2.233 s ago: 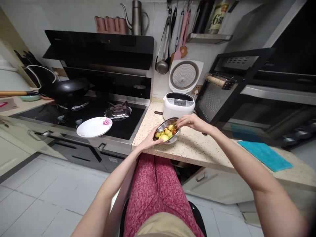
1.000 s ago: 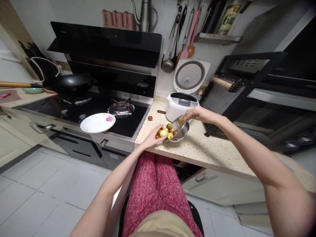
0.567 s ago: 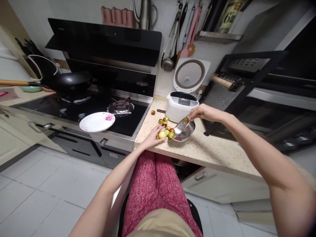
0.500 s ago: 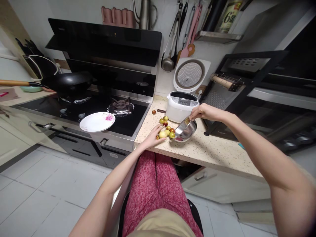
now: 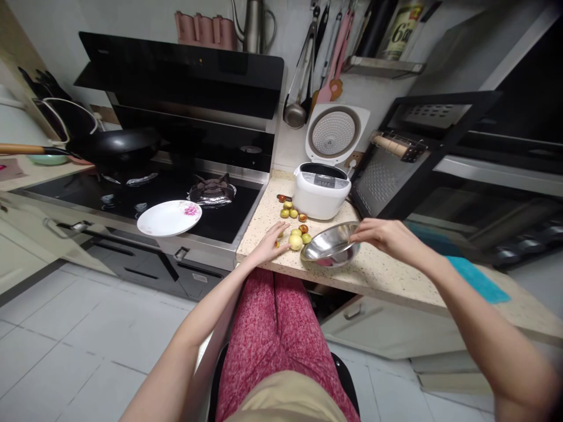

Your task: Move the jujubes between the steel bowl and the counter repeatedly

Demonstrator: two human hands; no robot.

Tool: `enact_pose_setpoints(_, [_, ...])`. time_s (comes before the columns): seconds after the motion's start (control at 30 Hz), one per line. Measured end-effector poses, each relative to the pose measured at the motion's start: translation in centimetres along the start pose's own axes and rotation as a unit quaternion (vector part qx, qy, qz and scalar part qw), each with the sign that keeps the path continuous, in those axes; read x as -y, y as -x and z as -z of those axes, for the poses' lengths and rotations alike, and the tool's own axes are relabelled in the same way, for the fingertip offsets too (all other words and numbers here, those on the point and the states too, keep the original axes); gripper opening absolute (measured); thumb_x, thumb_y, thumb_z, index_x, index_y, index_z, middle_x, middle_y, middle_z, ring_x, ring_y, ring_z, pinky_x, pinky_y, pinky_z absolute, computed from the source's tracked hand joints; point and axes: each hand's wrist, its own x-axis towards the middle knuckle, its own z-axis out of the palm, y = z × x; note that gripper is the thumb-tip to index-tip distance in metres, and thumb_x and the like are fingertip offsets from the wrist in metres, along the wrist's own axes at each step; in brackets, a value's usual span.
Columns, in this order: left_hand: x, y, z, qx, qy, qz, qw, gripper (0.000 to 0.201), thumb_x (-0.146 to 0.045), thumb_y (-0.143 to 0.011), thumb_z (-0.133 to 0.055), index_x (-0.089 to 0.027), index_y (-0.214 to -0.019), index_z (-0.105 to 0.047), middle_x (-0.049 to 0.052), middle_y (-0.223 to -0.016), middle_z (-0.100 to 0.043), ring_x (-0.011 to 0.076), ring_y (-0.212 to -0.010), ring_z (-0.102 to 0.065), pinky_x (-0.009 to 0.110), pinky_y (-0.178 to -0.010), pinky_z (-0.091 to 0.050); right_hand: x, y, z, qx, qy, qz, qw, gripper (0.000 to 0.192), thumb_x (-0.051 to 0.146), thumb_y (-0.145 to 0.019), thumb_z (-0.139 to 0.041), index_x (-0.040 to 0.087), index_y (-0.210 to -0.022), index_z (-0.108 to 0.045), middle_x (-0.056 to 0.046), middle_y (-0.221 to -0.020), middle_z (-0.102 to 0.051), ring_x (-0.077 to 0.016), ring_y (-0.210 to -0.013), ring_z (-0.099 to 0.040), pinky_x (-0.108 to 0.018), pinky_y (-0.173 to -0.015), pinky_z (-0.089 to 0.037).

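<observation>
Here's the metal bowl, tipped toward my left on the speckled countertop, and my right hand has its far-right rim pinched between thumb and fingers. Just off the low lip, small round fruits, yellow-green and red-brown, lie loose on the stone! My left hand is flat and low beside them, fingers apart, thumb right by the palest one; whether I'm pressing on any, I can't tell, as a couple are partly hidden there. More of them sit in a bunch just in front of the white rice cooker, its lid up. Over to my left, a flowered plate lies at the front edge of the black stove, a wok behind it. Away to my right, a teal cloth!
</observation>
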Motion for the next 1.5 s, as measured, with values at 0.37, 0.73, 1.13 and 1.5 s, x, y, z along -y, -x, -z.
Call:
enact_pose_setpoints(0.37, [-0.6,0.2,0.3,0.011,-0.046,-0.007,0.999,0.073,-0.053,-0.094,-0.066,-0.019,-0.156,-0.045,0.019,-0.165,-0.039,0.0339,-0.157,-0.033,0.054,-0.129,-0.030,8.3,9.3,-8.0,-0.201,0.054,-0.116,0.971,0.038,0.012,-0.101,-0.048,0.029,-0.117,-0.078,-0.006,-0.096,-0.079,-0.0235,-0.090,-0.074,-0.033,-0.069,-0.059])
enact_pose_setpoints(0.73, [-0.1,0.1,-0.1,-0.019,-0.103,-0.025,0.994,0.077,-0.058,-0.097,-0.062,-0.021,-0.159,-0.037,0.018,-0.167,-0.037,0.0323,-0.160,-0.027,0.054,-0.130,-0.026,10.5,9.0,-13.0,-0.226,0.054,-0.104,0.967,0.056,0.005,-0.097,-0.047,0.036,-0.139,-0.068,-0.003,-0.099,-0.081,-0.0237,-0.093,-0.077,-0.039,-0.089,-0.066])
enact_pose_setpoints(1.13, [-3.2,-0.9,-0.5,0.076,-0.181,-0.075,0.978,0.056,-0.044,-0.098,-0.066,-0.027,-0.150,-0.052,0.014,-0.154,-0.056,0.0333,-0.158,-0.032,0.066,-0.128,-0.006,11.3,6.8,-13.3,-0.265,-0.007,-0.097,0.959,0.041,0.021,-0.099,-0.065,0.030,-0.139,-0.068,-0.008,-0.119,-0.079,-0.0292,-0.110,-0.075,-0.050,-0.101,-0.064])
enact_pose_setpoints(1.5, [-1.8,-0.3,-0.6,-0.020,-0.113,-0.086,0.990,0.051,-0.054,-0.097,-0.063,-0.023,-0.138,-0.059,0.015,-0.140,-0.065,0.0336,-0.139,-0.055,0.057,-0.121,-0.037,14.1,3.2,-14.2,-0.354,-0.034,-0.091,0.930,0.069,0.011,-0.100,-0.055,0.039,-0.161,-0.038,-0.008,-0.118,-0.078,-0.0300,-0.110,-0.075,-0.053,-0.096,-0.065])
